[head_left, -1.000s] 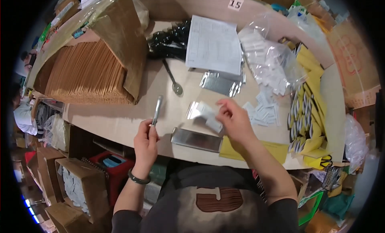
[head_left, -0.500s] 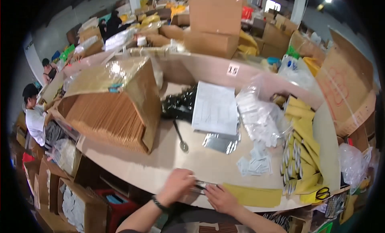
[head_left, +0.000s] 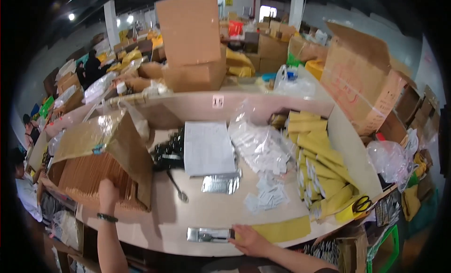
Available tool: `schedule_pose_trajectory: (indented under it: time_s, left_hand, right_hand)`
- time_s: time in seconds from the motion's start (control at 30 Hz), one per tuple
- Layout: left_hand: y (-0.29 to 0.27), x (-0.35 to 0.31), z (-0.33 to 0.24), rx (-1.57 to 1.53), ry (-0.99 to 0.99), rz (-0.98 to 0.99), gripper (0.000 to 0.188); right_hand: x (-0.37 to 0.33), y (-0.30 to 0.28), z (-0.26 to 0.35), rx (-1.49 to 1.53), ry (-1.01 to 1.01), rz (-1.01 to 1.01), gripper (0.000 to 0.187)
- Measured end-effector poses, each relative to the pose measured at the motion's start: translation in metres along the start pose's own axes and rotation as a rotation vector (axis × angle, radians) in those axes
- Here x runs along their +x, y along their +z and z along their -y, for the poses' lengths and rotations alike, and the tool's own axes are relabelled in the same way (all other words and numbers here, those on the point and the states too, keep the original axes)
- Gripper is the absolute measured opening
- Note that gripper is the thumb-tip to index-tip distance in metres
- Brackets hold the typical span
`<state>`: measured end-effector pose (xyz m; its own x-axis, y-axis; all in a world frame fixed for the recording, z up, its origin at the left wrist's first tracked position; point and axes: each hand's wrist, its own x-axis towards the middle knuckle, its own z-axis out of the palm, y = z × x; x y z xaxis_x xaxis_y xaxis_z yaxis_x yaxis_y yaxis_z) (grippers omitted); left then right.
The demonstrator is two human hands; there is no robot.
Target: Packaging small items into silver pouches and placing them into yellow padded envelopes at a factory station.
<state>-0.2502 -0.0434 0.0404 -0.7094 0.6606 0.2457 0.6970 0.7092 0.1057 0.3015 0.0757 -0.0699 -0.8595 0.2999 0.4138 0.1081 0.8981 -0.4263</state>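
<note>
My left hand (head_left: 109, 194) reaches into the open carton (head_left: 141, 179) at the left. It touches the upright stack of thin brown cardboard pieces (head_left: 80, 179); its fingertips are hidden. At the table's near edge my right hand (head_left: 250, 240) lies with fingers stretched over the right end of a flat silver packet (head_left: 199, 234). A dark, slender shape shows on or in that packet; I cannot tell which. To the right of this hand extends a flat yellow strip (head_left: 284, 230), its left end against the hand. A spoon-like utensil with a dark handle (head_left: 182, 195) lies beside the carton.
Black glossy items (head_left: 170, 153) lie beside a white paper sheet (head_left: 207, 148), with another silver packet (head_left: 221, 184) below. A clear bag (head_left: 258, 146), small white slips (head_left: 270, 195), piled yellow strips (head_left: 324, 167) and black-handled scissors (head_left: 361, 204) are on the right. A low partition (head_left: 188, 106) borders the table.
My left hand has left the silver packet and moved left and forward into the carton. The right hand stays by the packet. The view has turned to the right.
</note>
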Motion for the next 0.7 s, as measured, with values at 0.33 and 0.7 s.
schedule_pose_trajectory:
  time_s: [0.33,0.7]
  left_hand:
    - [0.021,-0.196,-0.082,-1.228,-0.193,0.339,0.016]
    - [0.038,-0.219,-0.225,-0.612,0.276,0.306,0.039]
  right_hand:
    - [0.009,-0.037,-0.005,0.000,0.154,0.251,0.041]
    - [0.038,-0.009,0.002,-0.021,-0.017,0.137,0.046]
